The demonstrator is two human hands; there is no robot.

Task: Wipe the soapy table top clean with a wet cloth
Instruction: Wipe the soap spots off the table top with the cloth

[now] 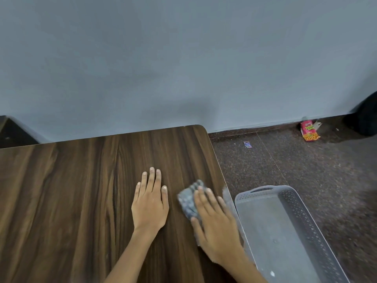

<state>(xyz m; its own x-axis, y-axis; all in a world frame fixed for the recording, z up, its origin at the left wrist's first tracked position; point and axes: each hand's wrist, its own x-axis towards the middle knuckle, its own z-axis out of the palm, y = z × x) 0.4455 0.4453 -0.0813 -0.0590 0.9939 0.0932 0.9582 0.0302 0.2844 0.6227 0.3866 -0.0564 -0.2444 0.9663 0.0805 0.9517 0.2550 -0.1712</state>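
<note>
Cloth (188,198) lies near desk's (81,190) right edge, pinned under right hand (216,227), fingers spread flat to press it for wiping. Left hand (150,205) flat just beside, fingers together, likely bracing. Tray (285,231) off that edge.

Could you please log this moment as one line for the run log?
right hand: flat on cloth, near table right edge | left hand: flat, empty | grey basket: beside table
</note>
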